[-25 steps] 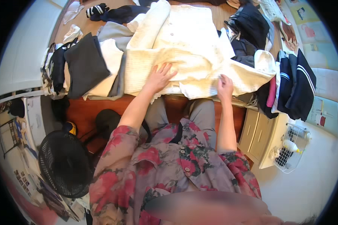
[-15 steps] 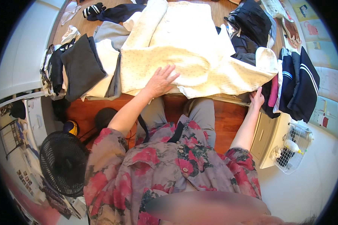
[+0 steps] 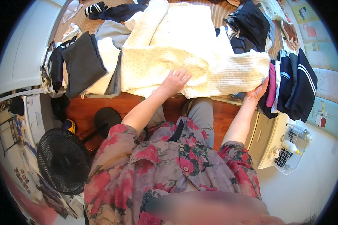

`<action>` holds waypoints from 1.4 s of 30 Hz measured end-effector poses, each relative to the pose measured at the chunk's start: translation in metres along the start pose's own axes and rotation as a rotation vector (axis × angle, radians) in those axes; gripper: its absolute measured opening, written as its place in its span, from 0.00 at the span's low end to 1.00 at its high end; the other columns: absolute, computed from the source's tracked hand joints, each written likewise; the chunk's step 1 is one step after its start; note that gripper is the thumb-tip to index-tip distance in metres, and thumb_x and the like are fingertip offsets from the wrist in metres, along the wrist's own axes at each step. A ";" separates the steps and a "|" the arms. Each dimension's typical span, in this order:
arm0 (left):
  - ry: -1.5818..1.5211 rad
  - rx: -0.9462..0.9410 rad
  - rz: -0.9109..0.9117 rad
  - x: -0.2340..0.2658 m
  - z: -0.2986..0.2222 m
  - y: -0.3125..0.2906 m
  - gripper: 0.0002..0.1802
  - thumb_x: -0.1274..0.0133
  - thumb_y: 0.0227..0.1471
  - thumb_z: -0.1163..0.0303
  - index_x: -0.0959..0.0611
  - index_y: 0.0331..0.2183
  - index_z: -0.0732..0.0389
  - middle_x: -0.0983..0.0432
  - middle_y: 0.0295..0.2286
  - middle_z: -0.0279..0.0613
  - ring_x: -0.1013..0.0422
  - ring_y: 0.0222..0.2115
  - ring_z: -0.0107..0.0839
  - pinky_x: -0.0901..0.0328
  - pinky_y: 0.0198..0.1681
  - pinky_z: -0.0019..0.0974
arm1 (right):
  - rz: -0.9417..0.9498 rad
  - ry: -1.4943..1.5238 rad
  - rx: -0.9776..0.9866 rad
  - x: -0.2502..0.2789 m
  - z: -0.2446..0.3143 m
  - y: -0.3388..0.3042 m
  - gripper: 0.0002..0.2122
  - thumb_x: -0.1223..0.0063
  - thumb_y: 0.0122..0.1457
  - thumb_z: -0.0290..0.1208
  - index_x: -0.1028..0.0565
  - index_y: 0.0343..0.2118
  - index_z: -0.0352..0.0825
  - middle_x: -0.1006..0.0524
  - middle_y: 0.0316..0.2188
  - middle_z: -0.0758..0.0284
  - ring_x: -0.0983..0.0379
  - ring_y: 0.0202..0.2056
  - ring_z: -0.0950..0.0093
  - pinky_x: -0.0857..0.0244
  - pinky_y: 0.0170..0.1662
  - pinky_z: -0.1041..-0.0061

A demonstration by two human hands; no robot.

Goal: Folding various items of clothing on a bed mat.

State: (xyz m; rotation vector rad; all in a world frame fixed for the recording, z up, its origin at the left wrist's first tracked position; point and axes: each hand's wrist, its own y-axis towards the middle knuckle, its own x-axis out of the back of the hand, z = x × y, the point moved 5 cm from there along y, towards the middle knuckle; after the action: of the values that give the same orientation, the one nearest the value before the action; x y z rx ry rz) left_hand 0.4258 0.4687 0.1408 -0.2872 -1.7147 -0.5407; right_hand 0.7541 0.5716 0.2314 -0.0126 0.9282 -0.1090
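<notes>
A cream long-sleeved top (image 3: 187, 30), speckled on its sides, lies spread on the bed mat. One sleeve (image 3: 238, 71) runs straight out to the right along the near edge. My left hand (image 3: 176, 81) rests flat on the lower part of the top, fingers spread. At the sleeve's far right end, my right hand (image 3: 258, 91) grips the cuff, its thumb along the outer side and its other fingers partly hidden.
Folded dark grey clothes (image 3: 83, 65) and other garments are stacked at the left. Navy striped clothes (image 3: 303, 84) stand at the right, beside a black garment (image 3: 250, 24). A black fan (image 3: 63, 161) stands at lower left; a white wire basket (image 3: 292, 148) hangs at lower right.
The right sleeve has become straighter and flatter, its end drawn slightly left. My left hand has slid right and a little nearer; my right hand has taken hold of the cuff.
</notes>
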 end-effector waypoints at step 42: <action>-2.225 1.200 -0.192 -0.008 0.065 -0.040 0.30 0.55 0.59 0.50 0.35 0.55 0.58 0.33 0.51 0.45 0.34 0.48 0.32 0.36 0.47 0.39 | -0.129 -0.169 -0.474 -0.071 -0.306 -0.080 0.20 0.49 0.58 0.26 0.37 0.53 0.30 0.31 0.50 0.63 0.34 0.51 0.69 0.38 0.55 0.68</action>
State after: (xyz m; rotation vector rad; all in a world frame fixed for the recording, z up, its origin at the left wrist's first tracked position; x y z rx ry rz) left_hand 0.3534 0.4673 0.1162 0.4199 -3.6826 1.4109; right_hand 0.4604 0.5104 0.1094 -0.5142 0.7662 -0.0053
